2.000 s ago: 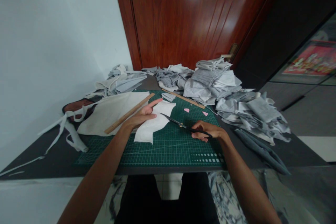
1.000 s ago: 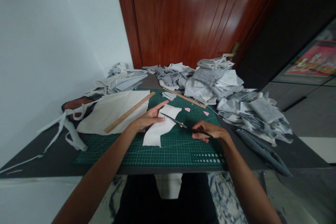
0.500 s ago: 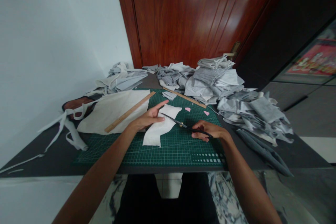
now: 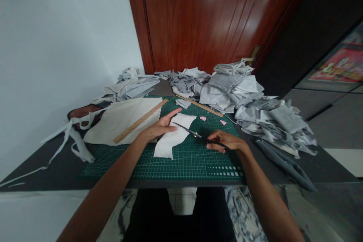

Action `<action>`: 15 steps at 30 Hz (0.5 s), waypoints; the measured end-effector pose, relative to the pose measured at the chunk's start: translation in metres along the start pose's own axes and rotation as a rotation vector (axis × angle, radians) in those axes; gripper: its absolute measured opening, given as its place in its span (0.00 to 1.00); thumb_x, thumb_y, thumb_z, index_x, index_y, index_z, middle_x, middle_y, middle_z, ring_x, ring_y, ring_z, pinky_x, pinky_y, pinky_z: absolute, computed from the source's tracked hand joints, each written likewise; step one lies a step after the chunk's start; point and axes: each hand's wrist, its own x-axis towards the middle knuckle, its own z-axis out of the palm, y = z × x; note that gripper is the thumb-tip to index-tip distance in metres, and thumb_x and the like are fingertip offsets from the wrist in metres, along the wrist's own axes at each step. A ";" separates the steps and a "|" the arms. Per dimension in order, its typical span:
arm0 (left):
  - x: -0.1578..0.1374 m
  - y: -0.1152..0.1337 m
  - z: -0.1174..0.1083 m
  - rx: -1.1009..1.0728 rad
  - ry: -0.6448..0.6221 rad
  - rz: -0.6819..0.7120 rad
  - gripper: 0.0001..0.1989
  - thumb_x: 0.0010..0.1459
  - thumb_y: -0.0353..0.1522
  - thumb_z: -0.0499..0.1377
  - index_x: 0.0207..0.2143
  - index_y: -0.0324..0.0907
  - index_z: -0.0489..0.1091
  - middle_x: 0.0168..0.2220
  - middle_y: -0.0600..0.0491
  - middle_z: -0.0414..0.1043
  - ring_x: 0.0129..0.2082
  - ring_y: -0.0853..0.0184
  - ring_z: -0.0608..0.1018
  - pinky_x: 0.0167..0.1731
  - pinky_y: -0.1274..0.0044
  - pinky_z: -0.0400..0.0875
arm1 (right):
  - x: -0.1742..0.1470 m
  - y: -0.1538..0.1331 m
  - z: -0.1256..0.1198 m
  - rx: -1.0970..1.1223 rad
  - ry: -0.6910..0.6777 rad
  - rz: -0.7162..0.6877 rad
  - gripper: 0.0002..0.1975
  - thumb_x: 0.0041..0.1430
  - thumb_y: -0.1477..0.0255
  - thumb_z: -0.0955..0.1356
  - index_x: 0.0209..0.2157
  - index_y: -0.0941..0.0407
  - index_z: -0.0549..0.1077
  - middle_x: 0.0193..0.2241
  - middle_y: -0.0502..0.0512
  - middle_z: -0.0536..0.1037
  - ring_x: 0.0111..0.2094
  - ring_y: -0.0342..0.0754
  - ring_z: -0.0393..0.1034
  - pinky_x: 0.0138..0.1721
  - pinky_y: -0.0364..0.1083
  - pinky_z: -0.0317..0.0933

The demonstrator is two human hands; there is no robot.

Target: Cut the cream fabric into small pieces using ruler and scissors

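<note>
My left hand (image 4: 162,126) grips the left side of a white fabric piece (image 4: 166,144), its thumb on top and its index finger stretched out past the edge. In my right hand (image 4: 224,140) is a pair of black-handled scissors (image 4: 195,134). The blades lie across the upper part of the white piece and point left toward my left thumb. Both hands are over a green cutting mat (image 4: 195,164) with a printed grid. Two small pink pieces, one a pink chalk-like bit (image 4: 202,118), lie just beyond the scissors.
A large cream cloth (image 4: 104,128) with a wooden ruler (image 4: 140,121) on it lies at left. Another wooden ruler (image 4: 200,106) lies at the back beside a small folded cloth (image 4: 183,103). Heaped grey and white fabric (image 4: 232,87) lines the back and right. Fabric strips (image 4: 81,147) hang together at left.
Almost nothing differs. Both hands, the scissors and the white fabric piece stay in nearly the same place, with only a very slight shift.
</note>
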 end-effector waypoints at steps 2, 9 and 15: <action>0.000 0.000 0.001 -0.004 0.005 -0.003 0.55 0.53 0.25 0.71 0.76 0.49 0.44 0.55 0.45 0.78 0.45 0.63 0.82 0.45 0.75 0.77 | 0.000 0.001 0.000 -0.008 0.000 -0.004 0.29 0.60 0.47 0.70 0.20 0.55 0.61 0.12 0.41 0.61 0.15 0.36 0.52 0.19 0.40 0.48; -0.002 0.001 0.002 0.012 0.017 -0.008 0.55 0.53 0.26 0.71 0.76 0.50 0.46 0.55 0.45 0.78 0.46 0.61 0.82 0.46 0.74 0.77 | 0.002 0.007 -0.002 -0.037 0.008 -0.009 0.30 0.61 0.46 0.70 0.20 0.55 0.62 0.13 0.42 0.62 0.16 0.37 0.53 0.19 0.40 0.49; 0.000 0.000 0.001 0.028 0.013 0.007 0.54 0.53 0.27 0.72 0.75 0.49 0.47 0.57 0.44 0.77 0.48 0.60 0.81 0.46 0.74 0.76 | 0.004 0.010 -0.002 -0.037 -0.006 -0.021 0.29 0.61 0.47 0.70 0.20 0.55 0.63 0.12 0.43 0.63 0.15 0.37 0.54 0.19 0.39 0.50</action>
